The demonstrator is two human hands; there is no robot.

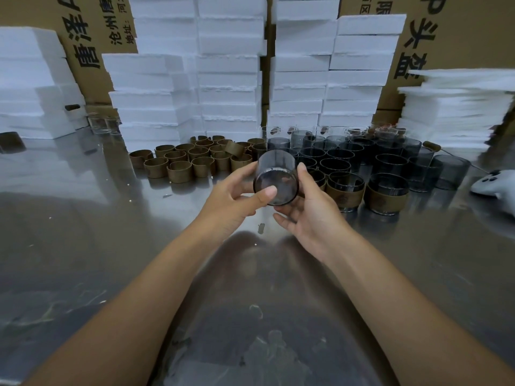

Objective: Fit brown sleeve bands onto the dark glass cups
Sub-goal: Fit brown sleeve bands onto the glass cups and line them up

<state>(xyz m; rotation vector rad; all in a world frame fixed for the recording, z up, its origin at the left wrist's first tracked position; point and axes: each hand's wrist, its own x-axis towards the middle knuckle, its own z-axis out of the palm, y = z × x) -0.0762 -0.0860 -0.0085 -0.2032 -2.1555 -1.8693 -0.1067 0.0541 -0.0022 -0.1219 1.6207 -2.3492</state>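
One dark glass cup [276,181] is held on its side above the table [111,232], in the middle of the view, with one round end turned toward the camera. It wears no band. The left hand [231,196] grips it from the left: the thumb lies across the lower edge of the near end, and the fingers curl round the far side of the wall. The right hand [312,210] cradles it from the right, palm turned up and inward, one digit standing against the right wall and the other fingers reaching under the cup. Both forearms stretch forward and meet at the cup.

Just behind the hands to the left, a cluster of brown sleeve bands [181,162] stands on end on the steel. To the right stands a crowd of bare dark cups [337,157], mouths up, and in front of them two banded cups [387,195] side by side.

Stacks of white foam blocks [228,65] rise behind it all, with printed cardboard boxes [92,37] at the back. A white controller [496,185] lies at the right edge.
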